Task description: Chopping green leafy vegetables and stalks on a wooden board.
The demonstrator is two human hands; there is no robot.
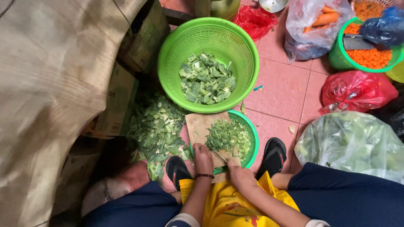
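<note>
Setting: a pink tiled floor (pixel 282 90) is seen from the head camera, crowded with baskets and bags; tan cloth (pixel 46 84) hangs at the left.
Work surface: a wooden cutting board (pixel 198 126) is laid across a small green basin (pixel 251 138), between two black sandals (pixel 273 154).
Left hand (pixel 203 159): curled, with fingertips pressed down on the pile of finely chopped greens (pixel 227 135) on the board.
Right hand (pixel 240 176): closed around the handle of a knife (pixel 219 155), whose blade is angled toward the left fingers.
Risk: the blade is judged close enough to the left fingertips for a nick if the hand is not drawn back; the board, overhanging the basin, could also tip under pressure.
Containers: a large green colander (pixel 168 59) holds coarse leaf pieces; more leaves (pixel 158 126) are scattered beside it; a green bucket (pixel 336 54) holds diced carrot, a clear bag (pixel 311 25) whole carrots, another clear bag (pixel 353 141) pale greens.
</note>
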